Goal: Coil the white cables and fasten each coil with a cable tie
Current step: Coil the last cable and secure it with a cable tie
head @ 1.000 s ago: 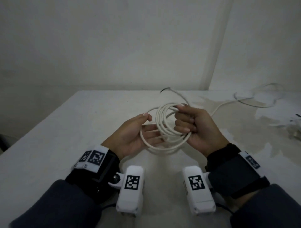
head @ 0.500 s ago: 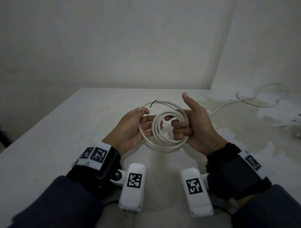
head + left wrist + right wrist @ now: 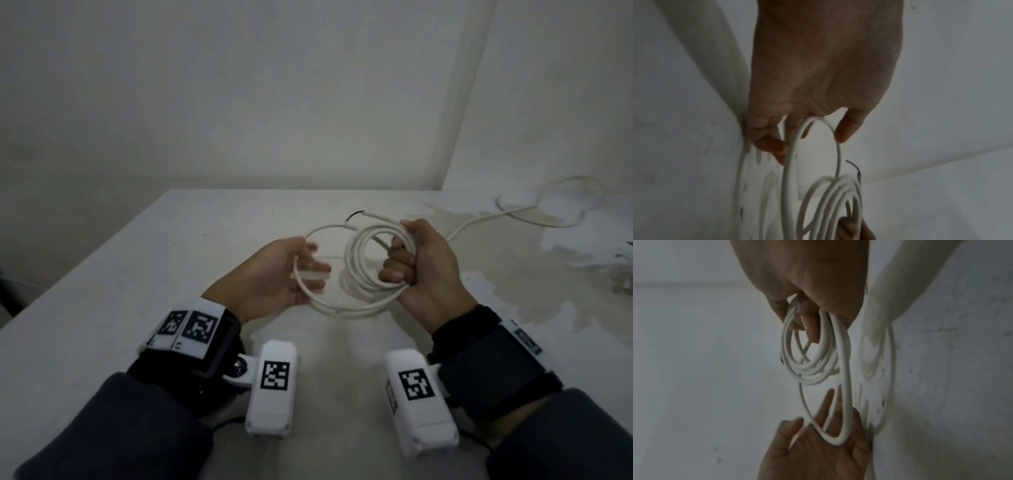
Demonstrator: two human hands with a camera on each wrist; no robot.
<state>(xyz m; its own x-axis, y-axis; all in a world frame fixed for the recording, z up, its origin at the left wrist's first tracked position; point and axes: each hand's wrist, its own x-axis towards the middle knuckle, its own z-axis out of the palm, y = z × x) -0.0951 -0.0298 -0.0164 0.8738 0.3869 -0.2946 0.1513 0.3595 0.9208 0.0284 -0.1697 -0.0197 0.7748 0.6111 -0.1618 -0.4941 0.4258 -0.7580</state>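
Note:
A white cable coil (image 3: pixel 359 270) hangs just above the white table (image 3: pixel 171 274). My right hand (image 3: pixel 397 250) grips the coil's right side, with fingers curled through the loops and the thumb on top. One wider outer loop (image 3: pixel 298 274) stretches left and lies across the straight fingers of my left hand (image 3: pixel 313 260), below its thumb. The cable's free end (image 3: pixel 356 215), with a dark wire tip, sticks out behind the coil. The left wrist view shows the loop (image 3: pixel 795 146) passing between thumb and fingers. In the right wrist view the coil (image 3: pixel 812 363) hangs from my curled fingers (image 3: pixel 809 324).
A second loose white cable (image 3: pixel 548 219) lies at the table's back right near the wall corner. Small unclear items (image 3: pixel 623 274) sit at the right edge. The table's right half has blotchy patches. Its left edge runs diagonally at the left.
My left hand has moved left, drawing one outer loop wider away from the coil. My right thumb, raised half a second ago, now lies down on the coil.

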